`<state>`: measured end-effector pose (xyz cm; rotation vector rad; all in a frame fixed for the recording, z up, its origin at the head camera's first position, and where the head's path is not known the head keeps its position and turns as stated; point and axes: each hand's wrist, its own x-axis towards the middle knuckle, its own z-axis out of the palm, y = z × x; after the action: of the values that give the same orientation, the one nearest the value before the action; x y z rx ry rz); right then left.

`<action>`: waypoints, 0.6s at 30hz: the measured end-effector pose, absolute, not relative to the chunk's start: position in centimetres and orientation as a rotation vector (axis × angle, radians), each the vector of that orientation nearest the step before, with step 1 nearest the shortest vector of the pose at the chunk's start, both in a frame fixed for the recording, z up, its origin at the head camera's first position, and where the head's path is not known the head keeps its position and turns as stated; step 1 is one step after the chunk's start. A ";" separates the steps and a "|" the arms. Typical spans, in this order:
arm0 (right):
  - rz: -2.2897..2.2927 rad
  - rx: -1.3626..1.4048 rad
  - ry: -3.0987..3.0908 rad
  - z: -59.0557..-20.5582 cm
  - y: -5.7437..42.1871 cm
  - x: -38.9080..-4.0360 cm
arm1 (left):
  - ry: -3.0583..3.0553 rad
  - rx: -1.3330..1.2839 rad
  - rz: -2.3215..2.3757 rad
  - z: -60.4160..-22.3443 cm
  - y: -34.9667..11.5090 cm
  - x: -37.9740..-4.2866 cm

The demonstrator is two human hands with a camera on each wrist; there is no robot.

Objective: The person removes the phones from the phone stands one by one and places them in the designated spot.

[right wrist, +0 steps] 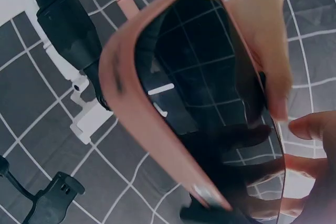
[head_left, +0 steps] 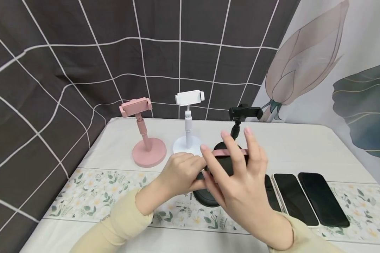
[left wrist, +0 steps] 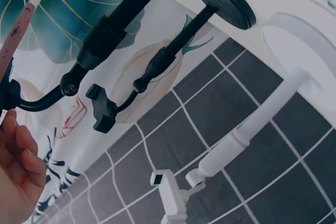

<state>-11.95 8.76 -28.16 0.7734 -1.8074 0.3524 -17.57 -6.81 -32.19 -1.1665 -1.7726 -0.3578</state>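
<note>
A phone in a pink case (right wrist: 152, 129), its dark screen facing me, is up at the head of a near black phone stand (left wrist: 102, 40). My left hand (head_left: 183, 173) grips at the phone's left end, fingers curled by the stand's black clamp (left wrist: 9, 94). In the right wrist view, the left thumb lies along the phone's edge. My right hand (head_left: 240, 179) spreads its fingers in front of the phone, partly covering it in the head view. Its fingertips are right at the screen's edge in the right wrist view, with dark reflections on the glass.
A pink phone stand (head_left: 149, 153), a white phone stand (head_left: 188, 123) and another black phone stand (head_left: 245, 112) stand along the back. Several dark-screened phones (head_left: 296, 198) lie at the right on the flowered table runner (head_left: 95, 196). A dark grid curtain (head_left: 164, 59) hangs behind.
</note>
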 end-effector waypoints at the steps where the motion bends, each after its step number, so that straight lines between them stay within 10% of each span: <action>1: 0.329 0.757 -1.814 -28.3 8.6 -12.0 | -1.756 -1.164 -0.331 -32.1 -6.9 -17.6; 18: 0.087 0.620 -1.795 -28.7 8.8 -13.2 | -1.728 -1.180 -0.200 -31.3 -6.9 -17.2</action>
<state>-13.20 8.77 -28.66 0.6199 -1.7952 0.0873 -17.15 -6.85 -31.26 -1.1796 -1.7282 -0.2005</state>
